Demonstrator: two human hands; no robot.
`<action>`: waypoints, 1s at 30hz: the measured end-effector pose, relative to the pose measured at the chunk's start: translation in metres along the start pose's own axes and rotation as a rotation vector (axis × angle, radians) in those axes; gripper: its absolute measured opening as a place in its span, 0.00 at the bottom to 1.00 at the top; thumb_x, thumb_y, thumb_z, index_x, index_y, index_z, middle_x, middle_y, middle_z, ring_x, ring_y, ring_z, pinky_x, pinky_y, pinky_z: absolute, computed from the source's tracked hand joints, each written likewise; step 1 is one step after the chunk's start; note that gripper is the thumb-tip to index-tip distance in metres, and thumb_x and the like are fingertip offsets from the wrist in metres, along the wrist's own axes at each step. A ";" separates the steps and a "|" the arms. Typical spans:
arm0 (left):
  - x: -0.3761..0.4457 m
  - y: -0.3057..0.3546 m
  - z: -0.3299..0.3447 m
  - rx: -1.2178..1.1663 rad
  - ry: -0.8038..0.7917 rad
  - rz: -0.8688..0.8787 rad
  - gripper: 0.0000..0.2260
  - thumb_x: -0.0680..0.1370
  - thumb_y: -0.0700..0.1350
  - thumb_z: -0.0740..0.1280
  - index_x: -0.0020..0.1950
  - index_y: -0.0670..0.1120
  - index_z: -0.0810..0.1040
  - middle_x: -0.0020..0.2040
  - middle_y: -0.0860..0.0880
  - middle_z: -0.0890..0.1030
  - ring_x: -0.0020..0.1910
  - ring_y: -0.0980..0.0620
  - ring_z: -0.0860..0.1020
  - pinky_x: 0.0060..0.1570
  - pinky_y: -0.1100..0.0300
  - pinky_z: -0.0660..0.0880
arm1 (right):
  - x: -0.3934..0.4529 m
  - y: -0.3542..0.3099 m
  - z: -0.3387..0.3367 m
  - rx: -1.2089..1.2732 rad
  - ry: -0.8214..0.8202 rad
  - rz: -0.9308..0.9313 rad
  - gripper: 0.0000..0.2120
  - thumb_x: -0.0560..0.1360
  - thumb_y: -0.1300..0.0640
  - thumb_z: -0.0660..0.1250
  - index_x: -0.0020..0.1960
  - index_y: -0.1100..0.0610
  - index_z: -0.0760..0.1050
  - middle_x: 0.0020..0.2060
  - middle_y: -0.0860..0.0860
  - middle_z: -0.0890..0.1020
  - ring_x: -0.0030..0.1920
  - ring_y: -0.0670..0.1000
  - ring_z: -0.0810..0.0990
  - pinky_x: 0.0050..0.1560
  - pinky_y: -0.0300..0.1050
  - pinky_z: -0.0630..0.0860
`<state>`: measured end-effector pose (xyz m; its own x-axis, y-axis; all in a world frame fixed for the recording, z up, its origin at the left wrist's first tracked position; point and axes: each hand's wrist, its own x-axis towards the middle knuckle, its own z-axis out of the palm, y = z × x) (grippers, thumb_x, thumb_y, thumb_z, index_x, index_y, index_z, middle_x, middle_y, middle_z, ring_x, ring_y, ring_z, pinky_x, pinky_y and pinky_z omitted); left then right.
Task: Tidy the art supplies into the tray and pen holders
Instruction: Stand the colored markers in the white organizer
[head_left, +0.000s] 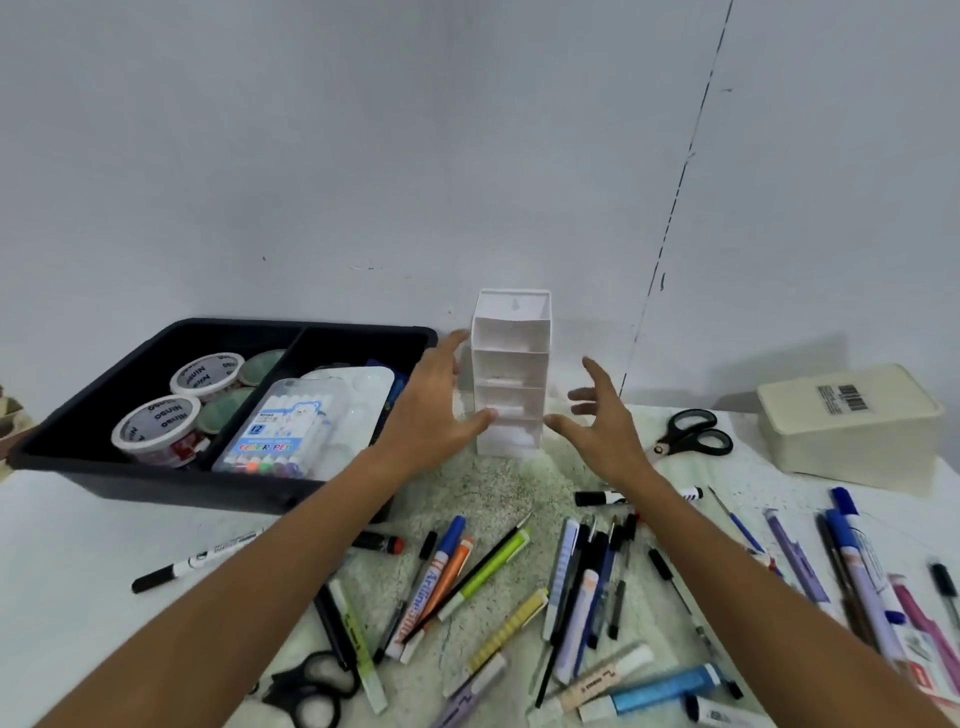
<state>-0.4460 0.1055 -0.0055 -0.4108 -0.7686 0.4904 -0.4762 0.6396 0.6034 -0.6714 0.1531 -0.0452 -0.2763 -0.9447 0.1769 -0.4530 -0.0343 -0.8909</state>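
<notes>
A white tiered pen holder (511, 371) stands upright against the wall at the table's middle, its slots empty. My left hand (434, 410) reaches along its left side with fingers spread, the thumb touching its lower front. My right hand (597, 415) hovers open just right of it, apart from it. A black two-compartment tray (156, 483) at the left holds tape rolls (156, 426), a colour pen pack (280, 431) and a white palette (358, 384). Several pens and markers (467, 577) lie scattered over the near table.
Black scissors (693, 432) lie right of the pen holder, another pair (306, 686) near the front edge. A cream lidded box (852, 426) sits at the far right. More pens (852, 566) spread along the right side. The wall is directly behind.
</notes>
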 end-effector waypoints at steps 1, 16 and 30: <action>-0.013 0.002 0.000 0.075 0.028 0.037 0.33 0.71 0.49 0.74 0.72 0.49 0.63 0.52 0.55 0.69 0.48 0.63 0.68 0.50 0.64 0.71 | -0.010 0.004 -0.002 -0.025 0.008 -0.013 0.34 0.72 0.56 0.75 0.73 0.51 0.63 0.50 0.48 0.77 0.47 0.46 0.78 0.45 0.35 0.73; -0.102 0.027 0.061 0.404 -0.453 -0.164 0.14 0.76 0.53 0.68 0.59 0.49 0.79 0.46 0.53 0.71 0.45 0.55 0.69 0.42 0.60 0.66 | -0.041 0.020 -0.024 -0.670 -0.771 -0.260 0.18 0.72 0.61 0.71 0.62 0.55 0.79 0.48 0.48 0.72 0.49 0.47 0.73 0.49 0.37 0.67; -0.094 0.030 0.066 0.429 -0.457 -0.139 0.08 0.73 0.47 0.68 0.36 0.45 0.75 0.36 0.51 0.71 0.38 0.49 0.72 0.36 0.60 0.65 | -0.022 0.019 -0.021 -0.636 -0.832 -0.170 0.07 0.68 0.57 0.76 0.46 0.51 0.83 0.47 0.45 0.76 0.46 0.46 0.76 0.46 0.42 0.75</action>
<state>-0.4731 0.1980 -0.0748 -0.5676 -0.8217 0.0511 -0.7787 0.5560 0.2906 -0.6921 0.1804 -0.0574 0.3905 -0.8777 -0.2776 -0.8579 -0.2376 -0.4556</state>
